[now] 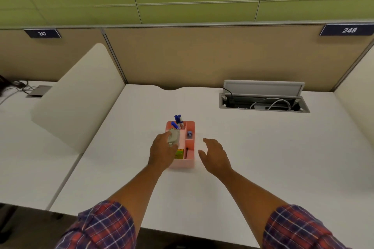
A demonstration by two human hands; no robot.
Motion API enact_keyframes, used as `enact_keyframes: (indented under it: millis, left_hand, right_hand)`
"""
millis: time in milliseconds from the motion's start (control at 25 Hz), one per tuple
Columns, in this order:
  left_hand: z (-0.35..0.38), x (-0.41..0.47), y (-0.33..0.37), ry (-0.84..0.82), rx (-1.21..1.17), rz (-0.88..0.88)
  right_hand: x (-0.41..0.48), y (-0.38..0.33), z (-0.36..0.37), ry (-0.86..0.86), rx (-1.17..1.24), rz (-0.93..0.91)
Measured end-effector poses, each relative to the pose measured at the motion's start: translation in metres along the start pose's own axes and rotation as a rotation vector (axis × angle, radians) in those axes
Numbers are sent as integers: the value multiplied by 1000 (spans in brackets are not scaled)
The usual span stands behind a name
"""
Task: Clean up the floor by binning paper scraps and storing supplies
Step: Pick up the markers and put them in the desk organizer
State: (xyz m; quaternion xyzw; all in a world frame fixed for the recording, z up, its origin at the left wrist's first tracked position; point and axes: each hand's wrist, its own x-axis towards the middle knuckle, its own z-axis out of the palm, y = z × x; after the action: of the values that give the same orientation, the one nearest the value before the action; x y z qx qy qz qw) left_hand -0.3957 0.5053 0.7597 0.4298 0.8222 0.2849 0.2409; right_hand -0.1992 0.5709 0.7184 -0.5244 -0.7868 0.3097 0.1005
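A pink desk organizer (189, 143) with several compartments stands in the middle of the white desk (263, 147). Blue-capped pens (177, 119) stick up from its far compartment, a small blue item (189, 133) lies in the right one, and a yellow-green pad (179, 154) sits at the near left. My left hand (162, 151) holds a pale grey stapler-like tool (174, 136) over the organizer's left middle compartment. My right hand (215, 155) hovers just right of the organizer, fingers spread, holding nothing.
An open cable hatch (263, 99) with wires sits at the desk's back right. A white side divider (81, 95) rises on the left, a tan partition (202, 56) behind. The neighbouring desk at left has cables (18, 87). The desk's front edge is near my elbows.
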Motion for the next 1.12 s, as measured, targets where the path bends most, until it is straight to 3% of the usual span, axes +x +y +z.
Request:
enact_keyframes:
  millis: [240, 520, 760, 1120]
  left_hand:
    - [11, -136, -27, -40, 215, 219]
    - [63, -254, -65, -172, 449, 324]
    - [117, -332, -82, -319, 473, 424]
    - [224, -425, -130, -523, 481, 376]
  right_hand:
    - [-130, -9, 10, 99, -242, -11]
    - [-280, 32, 33, 147, -357, 37]
    - [-383, 101, 40, 111, -398, 112]
    - [-551, 256, 66, 67, -358, 457]
